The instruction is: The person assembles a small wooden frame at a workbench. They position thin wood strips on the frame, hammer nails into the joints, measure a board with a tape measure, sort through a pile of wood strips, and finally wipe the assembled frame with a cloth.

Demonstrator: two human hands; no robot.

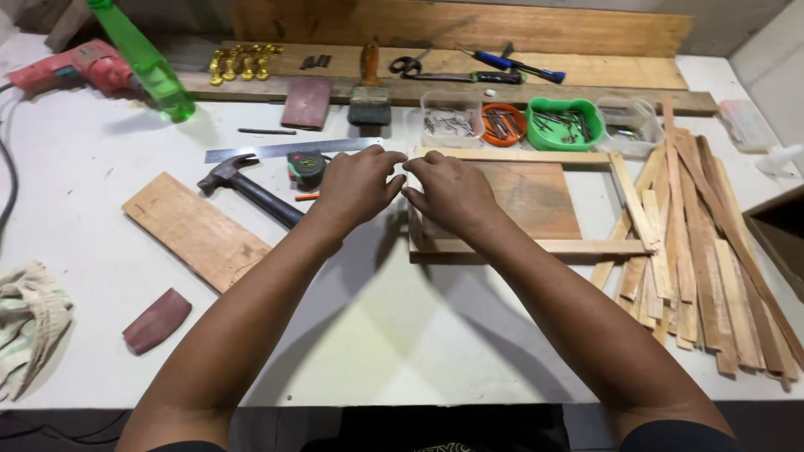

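Landmark: the wooden frame [536, 201], a board edged with thin strips, is laid flat on the white table [377, 343].
Near edge, left of the frame: a crumpled rag [29, 322] and a dark red sanding block [157, 320] are seen, well apart from the frame.
Left of the frame: a loose plank [194, 229] is laid at a slant, and a claw hammer [247, 191] is found between the plank and the frame.
Left hand [356, 186]: it is placed at the frame's upper left corner, with the fingers curled and narrowed to a pinch; what is pinched cannot be told.
Right hand [452, 192]: it is rested on the frame's left end, with the fingertips brought close to those of the left hand and bent down on the wood.
Right of the frame: a heap of thin wood strips [703, 251] is fanned out, touching the frame's right end.
Just beyond the hands: a tape measure [307, 167] and a steel ruler [285, 151] are laid.
Beyond the frame: small tubs of nails [563, 124] are lined up, and a paintbrush [369, 96] is set to their left.
Far left of the frame: a green spray bottle [146, 63] and a red power drill [71, 67] are kept.
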